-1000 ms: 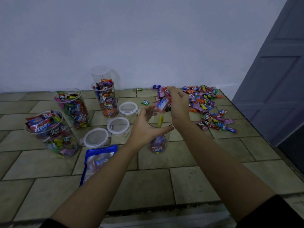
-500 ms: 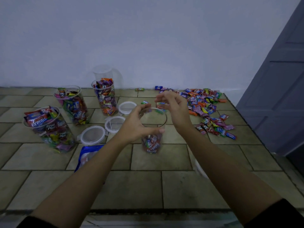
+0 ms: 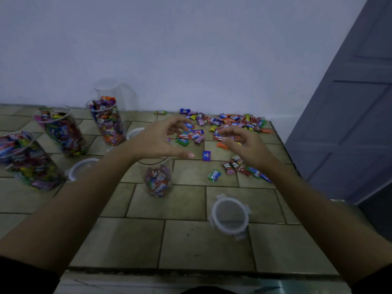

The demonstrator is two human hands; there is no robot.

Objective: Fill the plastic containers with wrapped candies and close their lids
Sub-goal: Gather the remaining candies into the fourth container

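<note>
A clear plastic container (image 3: 158,181), holding a small layer of wrapped candies, stands on the tiled counter in the middle. My left hand (image 3: 161,141) hovers just above and behind its rim, fingers loosely curved and holding nothing. My right hand (image 3: 246,145) is to the right, its curled fingers hanging over the near edge of the loose candy pile (image 3: 233,124); I see nothing gripped in it. A single purple candy (image 3: 206,155) lies between the hands. One round lid (image 3: 230,215) lies in front of the container to the right.
Three candy-filled containers stand at left (image 3: 27,162), (image 3: 61,132), (image 3: 108,122), with an empty one (image 3: 110,88) behind them by the wall. Two more lids (image 3: 81,167), (image 3: 134,132) lie near them. A grey door (image 3: 350,124) is at right, and the counter edge (image 3: 191,272) runs along the front.
My right hand dropped its candies into the container and moved right to the pile. My left hand let go of the container's rim and rose above it.
</note>
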